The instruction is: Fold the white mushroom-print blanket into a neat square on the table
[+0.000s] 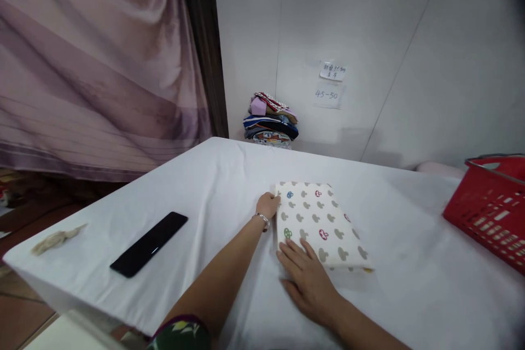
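Note:
A white cloth printed with grey, red, blue and green mushrooms (314,219) lies folded into a flat, roughly rectangular stack on the table. My left hand (268,205) is at its far left edge, fingers closed on the fabric; the fingertips are partly hidden at the edge. Flat over the near left part of the same cloth rests my right hand (305,279), its fingers stretched out and slightly apart on the near edge. A beaded bracelet circles my left wrist.
White fabric covers the table (229,197). To the left lie a black phone-like slab (150,243) and a beige tuft of fibre (57,239). A red plastic basket (488,208) stands at the right. Folded textiles (270,120) are stacked by the wall, beneath paper labels (329,95).

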{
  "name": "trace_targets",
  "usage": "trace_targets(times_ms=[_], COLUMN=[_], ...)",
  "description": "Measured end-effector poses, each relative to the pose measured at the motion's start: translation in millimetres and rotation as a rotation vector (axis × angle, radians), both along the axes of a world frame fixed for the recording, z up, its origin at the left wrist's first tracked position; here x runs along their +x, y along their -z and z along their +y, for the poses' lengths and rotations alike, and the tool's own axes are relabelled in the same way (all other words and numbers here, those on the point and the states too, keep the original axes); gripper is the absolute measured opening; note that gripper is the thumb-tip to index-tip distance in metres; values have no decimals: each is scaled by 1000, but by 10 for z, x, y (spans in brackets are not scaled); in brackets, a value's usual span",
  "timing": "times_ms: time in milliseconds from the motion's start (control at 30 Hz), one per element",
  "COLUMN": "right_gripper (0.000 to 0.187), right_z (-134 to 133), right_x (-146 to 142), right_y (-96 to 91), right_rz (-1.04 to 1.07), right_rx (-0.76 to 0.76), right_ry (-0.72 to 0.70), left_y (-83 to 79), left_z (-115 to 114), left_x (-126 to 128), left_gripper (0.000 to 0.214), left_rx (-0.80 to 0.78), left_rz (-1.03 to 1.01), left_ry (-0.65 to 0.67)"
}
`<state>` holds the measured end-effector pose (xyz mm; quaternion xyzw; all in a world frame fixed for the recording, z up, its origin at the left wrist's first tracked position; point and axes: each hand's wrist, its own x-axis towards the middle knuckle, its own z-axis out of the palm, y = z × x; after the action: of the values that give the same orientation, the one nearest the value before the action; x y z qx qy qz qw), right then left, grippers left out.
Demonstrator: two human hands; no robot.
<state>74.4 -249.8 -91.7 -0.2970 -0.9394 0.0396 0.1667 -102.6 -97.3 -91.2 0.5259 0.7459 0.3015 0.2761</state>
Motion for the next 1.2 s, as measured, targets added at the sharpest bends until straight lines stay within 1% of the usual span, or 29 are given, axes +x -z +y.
trace_targets(times_ms=[100,267,367,533,600,667,733,767,833,867,933,1033,1100,1200], right_gripper=[54,55,55,54,53,53,53,53,53,53,54,54,53,54], right_z=[8,20,17,17,20,23,24,24,24,25,29,37,33,7], right_x=[-4,-12,-4,4,7,13,23,28,36,38,40,33,24,19], right_y=[1,2,-40,-88,-82,-73,-68,-69,-76,-81,-90,-92,-89,-116], right_rz=[16,-18,-47,-71,-60,-45,-37,-36,-37,-40,-42,-37,-33,-23], right_rx=[-8,-42,-85,-150,-166,-175,-178,-179,-183,-186,-185,-172,-175,-205], right_ry=[-3,-7,-7,-12,-11,-11,-19,-22,-24,-24,-19,-15,-15,-5], left_y=[1,-65,-52,-14,-54,-131,-212,-241,-258,-242,-175,-56,-8,6], left_z=[47,230,297,302,289,259,208,176,112,86,57,69,89,96], left_x=[-18,10,47,50,43,66,132,178,275,316,368,368,347,326], left_gripper=[20,37,33,27,29,35,42,44,46,48,53,59,61,63], left_rx=[-15,-2,8,12,14,37,144,224,367,388,301,126,103,125], left_rz=[-11,12,57,114,125,142,226,291,431,483,521,512,519,546], left_ry=[7,-5,-30,-55,-46,-40,4,56,204,279,363,362,357,354])
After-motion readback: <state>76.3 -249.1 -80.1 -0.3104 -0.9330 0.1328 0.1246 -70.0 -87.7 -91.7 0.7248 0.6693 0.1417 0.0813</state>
